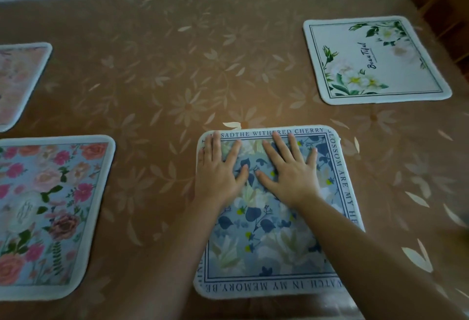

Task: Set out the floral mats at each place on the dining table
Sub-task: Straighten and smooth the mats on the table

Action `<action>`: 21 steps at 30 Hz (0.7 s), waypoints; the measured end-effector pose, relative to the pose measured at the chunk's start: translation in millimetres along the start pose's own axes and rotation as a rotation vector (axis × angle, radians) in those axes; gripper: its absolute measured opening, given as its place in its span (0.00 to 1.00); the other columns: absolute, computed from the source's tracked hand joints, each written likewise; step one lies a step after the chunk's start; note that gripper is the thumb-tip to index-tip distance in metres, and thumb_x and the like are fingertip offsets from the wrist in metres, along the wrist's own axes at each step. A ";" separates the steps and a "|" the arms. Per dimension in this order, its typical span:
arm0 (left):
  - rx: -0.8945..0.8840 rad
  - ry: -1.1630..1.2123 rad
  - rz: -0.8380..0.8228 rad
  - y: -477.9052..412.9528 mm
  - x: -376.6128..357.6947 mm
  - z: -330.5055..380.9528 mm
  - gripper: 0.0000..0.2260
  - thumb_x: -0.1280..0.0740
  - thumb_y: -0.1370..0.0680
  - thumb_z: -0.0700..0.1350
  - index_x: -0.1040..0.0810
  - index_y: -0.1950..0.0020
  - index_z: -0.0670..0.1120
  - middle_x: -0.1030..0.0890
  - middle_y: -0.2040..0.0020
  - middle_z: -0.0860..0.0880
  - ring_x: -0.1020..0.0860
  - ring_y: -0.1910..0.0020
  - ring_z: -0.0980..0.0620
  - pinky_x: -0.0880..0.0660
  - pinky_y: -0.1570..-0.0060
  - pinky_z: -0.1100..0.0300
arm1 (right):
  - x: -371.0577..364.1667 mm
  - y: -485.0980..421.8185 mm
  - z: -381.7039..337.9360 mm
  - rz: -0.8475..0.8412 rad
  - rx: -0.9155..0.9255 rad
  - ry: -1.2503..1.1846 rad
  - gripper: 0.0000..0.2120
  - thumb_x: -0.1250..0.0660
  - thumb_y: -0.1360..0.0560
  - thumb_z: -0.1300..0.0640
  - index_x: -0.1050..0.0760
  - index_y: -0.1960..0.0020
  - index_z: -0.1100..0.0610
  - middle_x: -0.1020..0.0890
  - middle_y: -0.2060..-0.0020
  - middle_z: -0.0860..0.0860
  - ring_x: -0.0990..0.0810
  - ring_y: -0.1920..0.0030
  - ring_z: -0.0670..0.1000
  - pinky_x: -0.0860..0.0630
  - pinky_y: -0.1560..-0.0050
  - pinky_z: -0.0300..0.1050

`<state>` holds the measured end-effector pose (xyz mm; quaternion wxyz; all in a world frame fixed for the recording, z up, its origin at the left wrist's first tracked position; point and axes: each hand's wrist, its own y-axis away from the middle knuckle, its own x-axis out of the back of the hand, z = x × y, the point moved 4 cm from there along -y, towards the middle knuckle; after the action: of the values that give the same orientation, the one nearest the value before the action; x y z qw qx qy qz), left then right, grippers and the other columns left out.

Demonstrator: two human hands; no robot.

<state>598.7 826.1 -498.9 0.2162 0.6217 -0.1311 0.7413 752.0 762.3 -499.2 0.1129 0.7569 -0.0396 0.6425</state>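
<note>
Pressing left hand (218,167) and right hand (286,170), fingers straight and spread, gripping nothing, flat on the blue floral mat (266,248) directly beneath them. Probably best smoothing outward toward its corners, squaring the edge with the rose mat (50,205) left of the left hand.

The first mat (266,248) lay bottom centre, the second mat (50,213) lower left. The third mat (375,58) lay upper right.
</note>
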 end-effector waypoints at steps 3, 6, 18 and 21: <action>-0.001 -0.018 0.003 7.3 0.2 2.4 0.27 0.52 0.23 0.61 0.54 0.26 0.56 0.59 0.25 0.42 0.62 0.27 0.44 0.59 0.30 0.48 | 0.1 6.1 0.6 0.017 -0.075 -0.021 0.35 0.62 0.31 0.29 0.62 0.28 0.42 0.59 0.26 0.45 0.63 0.27 0.52 0.56 0.33 0.69; -0.028 -0.019 -0.007 30.9 -2.7 6.6 0.28 0.54 0.24 0.62 0.57 0.26 0.56 0.62 0.25 0.45 0.65 0.28 0.45 0.61 0.31 0.48 | -2.6 22.4 -0.3 0.025 -0.089 -0.023 0.36 0.62 0.31 0.29 0.62 0.28 0.43 0.58 0.25 0.46 0.63 0.27 0.53 0.57 0.32 0.69; -0.113 -0.049 -0.084 141.1 -9.9 28.5 0.30 0.57 0.25 0.62 0.54 0.26 0.51 0.58 0.25 0.47 0.63 0.28 0.42 0.60 0.31 0.43 | -14.4 143.6 -15.4 -0.049 -0.136 -0.053 0.35 0.64 0.31 0.31 0.68 0.29 0.43 0.63 0.26 0.48 0.68 0.28 0.54 0.61 0.32 0.66; -0.136 -0.071 -0.123 161.0 -8.2 32.4 0.30 0.57 0.26 0.62 0.53 0.26 0.51 0.58 0.25 0.47 0.61 0.28 0.41 0.64 0.31 0.42 | -15.2 173.3 -27.7 -0.061 -0.149 -0.041 0.35 0.66 0.32 0.31 0.65 0.29 0.44 0.63 0.27 0.51 0.67 0.29 0.57 0.62 0.32 0.65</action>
<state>549.9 669.4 -488.8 0.2981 0.6384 -0.1504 0.6935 687.2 598.9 -489.2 0.1876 0.7603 -0.0668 0.6183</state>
